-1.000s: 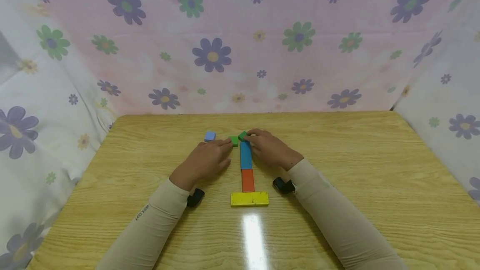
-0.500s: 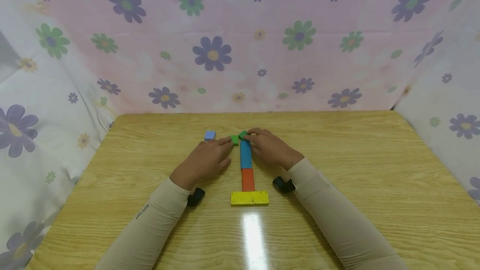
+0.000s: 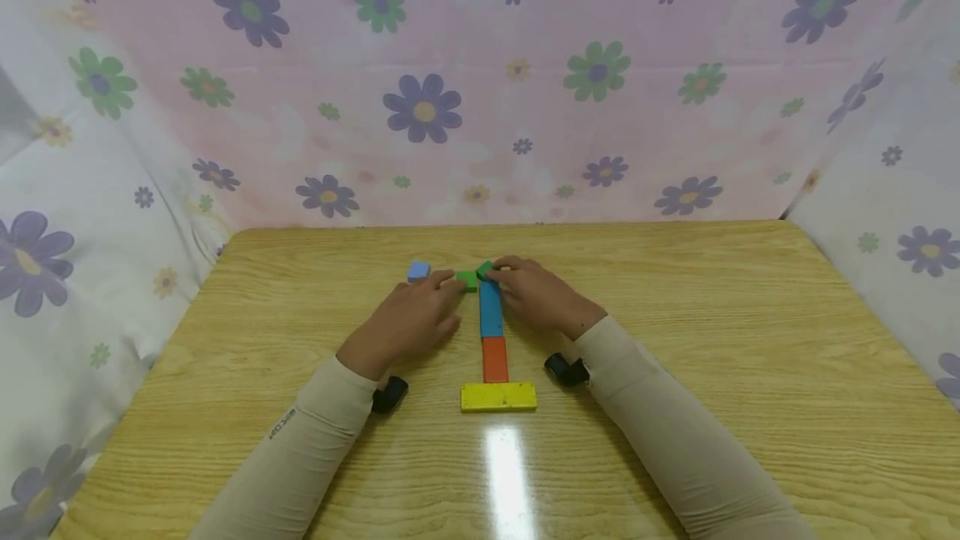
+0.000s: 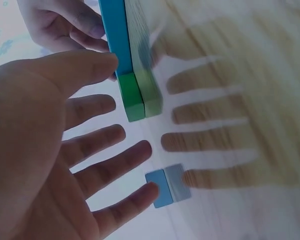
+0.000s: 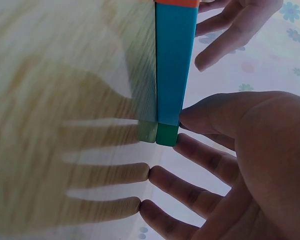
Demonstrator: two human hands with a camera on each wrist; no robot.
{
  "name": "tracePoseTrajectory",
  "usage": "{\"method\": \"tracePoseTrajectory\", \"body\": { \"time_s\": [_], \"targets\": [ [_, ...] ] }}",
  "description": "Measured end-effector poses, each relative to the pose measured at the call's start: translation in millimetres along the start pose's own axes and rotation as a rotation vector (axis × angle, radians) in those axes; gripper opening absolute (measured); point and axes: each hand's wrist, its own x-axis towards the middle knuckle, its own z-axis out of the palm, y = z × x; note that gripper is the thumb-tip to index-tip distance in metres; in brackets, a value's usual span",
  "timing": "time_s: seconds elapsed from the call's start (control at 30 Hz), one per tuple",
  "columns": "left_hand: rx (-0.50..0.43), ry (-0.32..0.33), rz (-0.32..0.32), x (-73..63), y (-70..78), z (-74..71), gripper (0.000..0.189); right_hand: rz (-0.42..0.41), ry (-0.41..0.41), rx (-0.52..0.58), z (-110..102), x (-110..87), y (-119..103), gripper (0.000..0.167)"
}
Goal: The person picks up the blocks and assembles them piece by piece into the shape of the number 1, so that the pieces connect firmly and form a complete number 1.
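A column of flat blocks runs up the table in the head view: a yellow one [image 3: 498,397] across the bottom, then a red one [image 3: 495,359] and a long blue one [image 3: 491,311]. At its top, a dark green block [image 3: 484,271] sits at a slant, its right part between the thumb and index finger of my right hand [image 3: 542,294]. Just left of it lies a lighter green block [image 3: 467,280]. My left hand [image 3: 408,319] has its fingers spread, one fingertip right at that block's left edge. In the left wrist view its thumb [image 4: 102,67] overlaps the blue block.
A small light blue block [image 3: 418,272] lies beyond the left hand, apart from the column. Wood-grain tabletop [image 3: 712,315] surrounds everything, with a flowered cloth [image 3: 480,157] hanging behind it. Black wrist cameras [image 3: 566,371] stick out inside each sleeve.
The left hand's fingers have spread and drawn slightly left, so more of the lighter green block shows. The right hand and the other blocks keep their places.
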Motion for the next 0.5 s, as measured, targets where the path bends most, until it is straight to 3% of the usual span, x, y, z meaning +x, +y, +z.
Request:
{"method": "tracePoseTrajectory", "body": {
  "time_s": [0.27, 0.5],
  "targets": [
    [0.055, -0.029, -0.055, 1.6, -4.9, -2.6, 0.051, 0.002, 0.001, -0.007, -0.5, -0.2, -0.5, 0.042],
    [0.049, -0.038, -0.102, -0.2, -9.3, -7.7, 0.053, 0.008, -0.006, 0.003, -1.4, -1.3, -1.1, 0.042]
  ]
}}
